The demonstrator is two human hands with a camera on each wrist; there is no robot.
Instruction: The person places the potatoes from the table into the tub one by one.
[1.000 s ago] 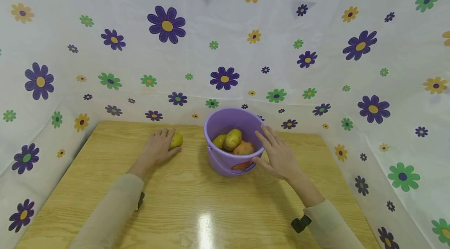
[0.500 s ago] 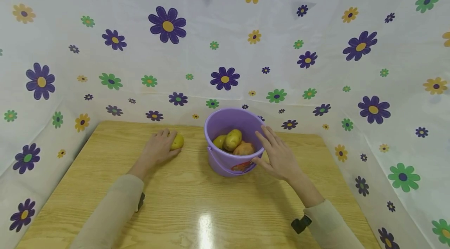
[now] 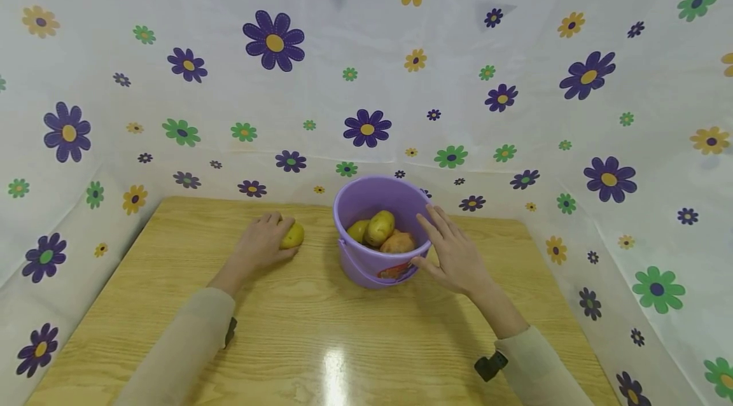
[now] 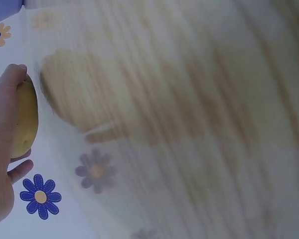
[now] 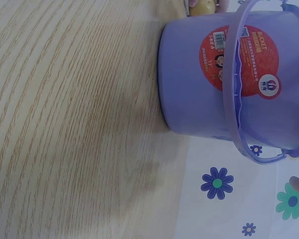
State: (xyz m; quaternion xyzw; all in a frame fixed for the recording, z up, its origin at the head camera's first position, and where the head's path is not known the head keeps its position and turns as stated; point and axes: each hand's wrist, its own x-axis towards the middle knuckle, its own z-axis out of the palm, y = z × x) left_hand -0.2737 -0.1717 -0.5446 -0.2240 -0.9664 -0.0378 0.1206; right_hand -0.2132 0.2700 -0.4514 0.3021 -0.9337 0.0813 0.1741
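Observation:
Beside the bucket, my left hand [image 3: 262,242] holds a yellow potato [image 3: 293,235] low over the table. In the left wrist view, the thumb and fingertips curve round this potato [image 4: 27,119]. A purple bucket [image 3: 366,269] stands upright at the table's back centre, with several potatoes [image 3: 380,228] inside, one of them browner and rougher. My right hand [image 3: 455,256] is at the bucket's right rim, its fingers extended and spread, the thumb nearer me. Its fingertips also show at the edge of the right wrist view, by the bucket [image 5: 189,84].
The wooden table [image 3: 298,342] carries a bright light reflection at its front. A white cloth [image 3: 321,94] with printed flowers rises behind it and along both sides. The bucket's handle [image 5: 234,74] hangs down on the front, over a red label [image 5: 261,55].
My left hand and the potato have shifted slightly right, and more of the potato shows past the fingers. The right hand and bucket have stayed in place.

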